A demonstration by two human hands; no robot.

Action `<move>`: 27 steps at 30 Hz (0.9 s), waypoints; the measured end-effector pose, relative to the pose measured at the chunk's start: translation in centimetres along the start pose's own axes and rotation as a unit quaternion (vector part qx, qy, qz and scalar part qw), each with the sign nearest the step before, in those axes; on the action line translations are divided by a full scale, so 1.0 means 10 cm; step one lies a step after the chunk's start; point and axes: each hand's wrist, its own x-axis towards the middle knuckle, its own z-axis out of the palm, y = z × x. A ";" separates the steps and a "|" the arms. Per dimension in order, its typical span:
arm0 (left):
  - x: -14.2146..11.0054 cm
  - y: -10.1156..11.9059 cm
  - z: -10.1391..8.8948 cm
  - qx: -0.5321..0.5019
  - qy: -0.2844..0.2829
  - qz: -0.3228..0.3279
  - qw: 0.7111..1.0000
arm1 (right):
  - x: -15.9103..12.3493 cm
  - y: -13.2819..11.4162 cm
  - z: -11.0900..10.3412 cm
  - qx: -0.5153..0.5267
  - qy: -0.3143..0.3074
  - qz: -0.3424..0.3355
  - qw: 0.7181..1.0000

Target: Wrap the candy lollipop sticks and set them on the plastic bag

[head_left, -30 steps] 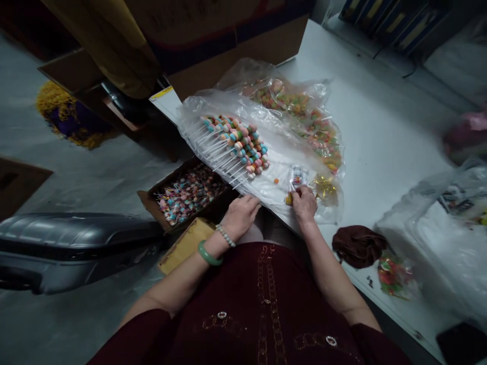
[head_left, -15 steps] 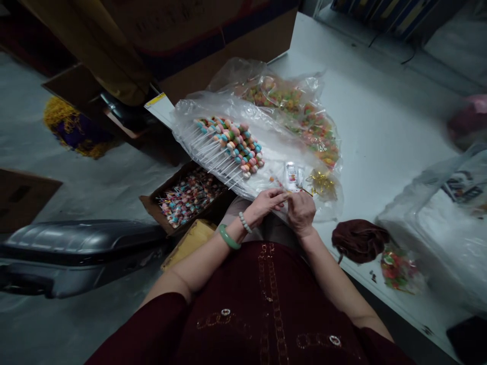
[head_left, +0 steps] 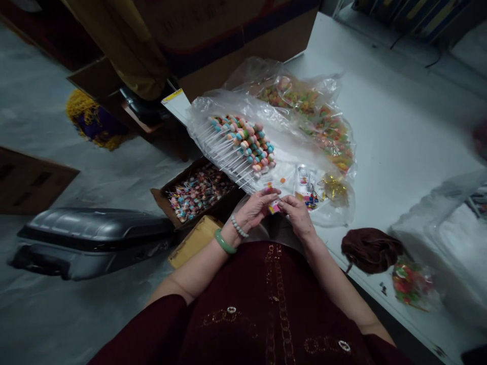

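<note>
My left hand (head_left: 258, 207), with a green bangle and a beaded bracelet at the wrist, pinches a small printed plastic bag (head_left: 274, 207) in pink, yellow and white. At the bag's right edge, the fingertips of my right hand (head_left: 298, 215) are closed on it too. Just beyond my hands lie more printed bags (head_left: 303, 176), a small blue and red bundle (head_left: 312, 202) and shiny gold twist ties (head_left: 335, 188). Several candy skewers (head_left: 247, 142), strung with pastel pieces on white sticks, lie heaped on a clear plastic sheet (head_left: 283, 152).
Behind the skewers is a large clear bag of colourful candies (head_left: 323, 119). A carton of small wrapped candies (head_left: 198, 195) stands below the table's left edge, near a grey suitcase (head_left: 95, 235). On the white table (head_left: 395, 116), a dark brown cloth (head_left: 371, 249) lies to the right.
My hands have parted slightly, and the pink and yellow printed bag now shows between them. The blue and red bundle now lies uncovered beside the bags. The whole view has shifted a little.
</note>
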 end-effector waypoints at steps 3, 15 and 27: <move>-0.12 0.04 -0.17 0.022 -0.018 -0.009 1.000 | 0.03 -0.02 0.10 -0.033 -0.055 0.023 0.998; -0.18 0.34 -0.82 -0.008 0.169 0.138 0.976 | 0.56 -0.03 0.84 -0.252 -0.026 -0.089 0.963; -0.31 0.45 -0.91 0.019 0.171 0.074 0.982 | 0.56 0.00 0.72 -0.485 0.068 -0.126 0.863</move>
